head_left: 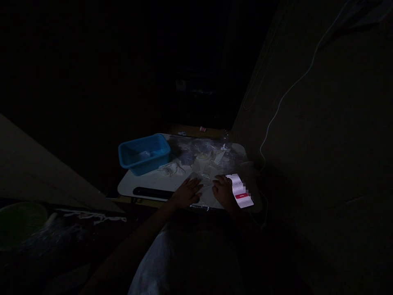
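Observation:
The room is very dark, and only the small white tabletop (153,182) catches light. My left hand (187,193) lies on a clear plastic bag (199,184) near the table's front edge. My right hand (223,192) rests on the same plastic, just beside a lit phone (241,190). The phone's screen shows white with a red band. Whether either hand grips the plastic, the dim light does not show. More crumpled clear plastic (208,157) lies heaped at the back of the table.
A blue plastic basket (144,153) stands at the table's left, with a crumpled white item (172,168) by it. A black slot (152,192) runs along the front edge. A wall with a white cable (291,86) rises on the right.

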Demonstrator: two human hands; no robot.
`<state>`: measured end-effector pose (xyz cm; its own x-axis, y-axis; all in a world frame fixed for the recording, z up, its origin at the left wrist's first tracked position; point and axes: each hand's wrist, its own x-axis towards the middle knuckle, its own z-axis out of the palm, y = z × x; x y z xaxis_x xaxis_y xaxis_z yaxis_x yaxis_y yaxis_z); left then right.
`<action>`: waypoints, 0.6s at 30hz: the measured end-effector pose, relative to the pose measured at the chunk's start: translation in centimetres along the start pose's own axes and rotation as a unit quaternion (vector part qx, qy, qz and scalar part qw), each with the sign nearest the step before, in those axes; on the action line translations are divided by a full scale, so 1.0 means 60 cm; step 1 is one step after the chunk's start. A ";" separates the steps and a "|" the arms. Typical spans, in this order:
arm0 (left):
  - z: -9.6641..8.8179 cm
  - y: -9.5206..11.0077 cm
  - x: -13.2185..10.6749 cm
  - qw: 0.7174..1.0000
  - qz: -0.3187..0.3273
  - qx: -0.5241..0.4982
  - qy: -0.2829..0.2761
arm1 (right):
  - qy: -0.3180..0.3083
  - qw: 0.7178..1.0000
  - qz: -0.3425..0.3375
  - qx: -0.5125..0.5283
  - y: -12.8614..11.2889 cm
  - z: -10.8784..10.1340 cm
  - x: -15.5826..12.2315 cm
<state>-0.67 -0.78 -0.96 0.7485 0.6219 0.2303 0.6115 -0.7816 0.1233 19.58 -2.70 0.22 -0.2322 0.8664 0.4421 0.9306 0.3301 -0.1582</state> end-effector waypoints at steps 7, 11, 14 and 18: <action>0.003 -0.002 0.000 1.000 0.001 0.002 -0.001 | -0.005 1.000 -0.008 -0.008 -0.007 -0.007 0.003; 0.002 -0.001 -0.001 1.000 0.002 0.001 -0.001 | -0.004 1.000 0.021 -0.005 -0.005 -0.007 0.001; 0.000 -0.001 -0.001 1.000 -0.002 -0.001 -0.004 | -0.015 1.000 -0.002 -0.004 -0.006 -0.009 0.002; -0.002 -0.001 0.000 1.000 -0.002 0.001 -0.008 | -0.023 1.000 -0.016 -0.009 -0.008 -0.012 0.001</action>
<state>-0.74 -0.76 -0.86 0.7506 0.6252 0.2138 0.6143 -0.7795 0.1227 19.34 -3.08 0.93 -0.2738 0.8718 0.4062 0.9275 0.3511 -0.1283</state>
